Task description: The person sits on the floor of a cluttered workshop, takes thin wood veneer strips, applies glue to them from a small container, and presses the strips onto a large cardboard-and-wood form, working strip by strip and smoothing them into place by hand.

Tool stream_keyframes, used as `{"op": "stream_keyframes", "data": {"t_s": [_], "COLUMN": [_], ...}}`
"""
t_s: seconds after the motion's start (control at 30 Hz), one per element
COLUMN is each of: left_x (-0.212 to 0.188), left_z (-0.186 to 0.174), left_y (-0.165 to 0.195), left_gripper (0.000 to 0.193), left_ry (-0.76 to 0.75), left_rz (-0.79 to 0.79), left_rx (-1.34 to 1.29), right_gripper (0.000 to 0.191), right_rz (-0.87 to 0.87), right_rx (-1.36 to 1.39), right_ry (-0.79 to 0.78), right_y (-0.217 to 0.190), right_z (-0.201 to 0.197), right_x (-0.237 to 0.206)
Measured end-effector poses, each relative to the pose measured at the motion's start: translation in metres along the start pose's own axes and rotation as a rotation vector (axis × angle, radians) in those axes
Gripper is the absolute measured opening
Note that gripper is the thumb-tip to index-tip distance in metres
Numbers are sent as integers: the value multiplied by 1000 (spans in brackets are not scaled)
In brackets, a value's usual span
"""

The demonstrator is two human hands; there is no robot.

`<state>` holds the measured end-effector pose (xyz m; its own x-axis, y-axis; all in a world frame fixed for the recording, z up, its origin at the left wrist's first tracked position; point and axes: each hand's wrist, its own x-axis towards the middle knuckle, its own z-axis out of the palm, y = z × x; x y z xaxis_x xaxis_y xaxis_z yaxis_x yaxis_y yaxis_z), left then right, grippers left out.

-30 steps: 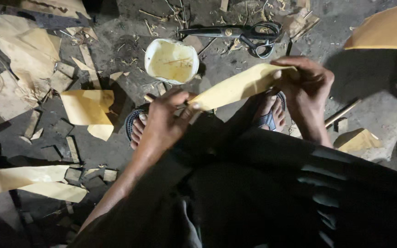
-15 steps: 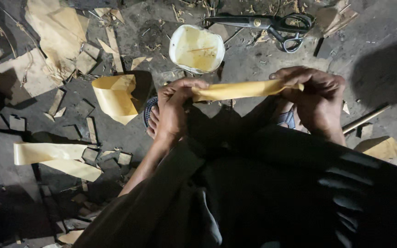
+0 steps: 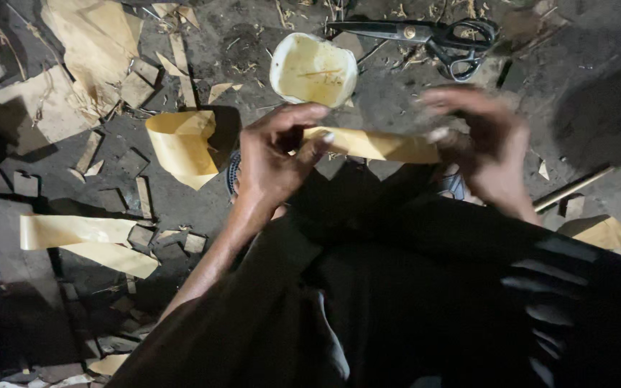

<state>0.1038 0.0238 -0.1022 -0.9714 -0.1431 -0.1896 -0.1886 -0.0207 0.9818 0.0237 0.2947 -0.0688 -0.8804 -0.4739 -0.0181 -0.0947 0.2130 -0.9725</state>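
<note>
Two hands, left (image 3: 274, 162) and right (image 3: 486, 147), each in a closed grip, hold one thin, flat yellowish strip (image 3: 375, 144).

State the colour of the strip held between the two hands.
Pale yellow-tan strip, plain with no pattern; seen in the head view.

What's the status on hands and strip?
Left hand pinches one end of the strip. Right hand blurred at the other end, grip unclear. Bowl and scissors lie beyond, nothing in the way.
</note>
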Motion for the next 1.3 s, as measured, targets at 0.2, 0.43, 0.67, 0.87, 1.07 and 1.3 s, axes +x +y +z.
{"op": "stream_keyframes", "data": {"t_s": [0.2,0.43,0.67,0.87,1.07,1.3], "left_x": [17,15,-1,0,3,16], "left_z": [-2,4,23,21,11,-34], "left_y": [12,-1,-30,-29,-17,-14], "left_gripper": [33,57,45,32,32,19], "left_ry": [-103,-35,-3,72,233,468], "left_rz": [222,117,-61,-91,-10,-70], "left_rx": [190,-213,-388,-389,-365,-693], "right_gripper": [36,32,28,27,26,21], "right_rz": [40,63,57,119,307,329], "right_rx": [-113,37,20,121,179,27], "right_ry": [-191,-7,-24,-68,-87,-146], "right_y": [13,31,39,33,41,72], "right_z": [39,48,57,62,60,45], "right_x": [26,19,13,14,7,-40]}}
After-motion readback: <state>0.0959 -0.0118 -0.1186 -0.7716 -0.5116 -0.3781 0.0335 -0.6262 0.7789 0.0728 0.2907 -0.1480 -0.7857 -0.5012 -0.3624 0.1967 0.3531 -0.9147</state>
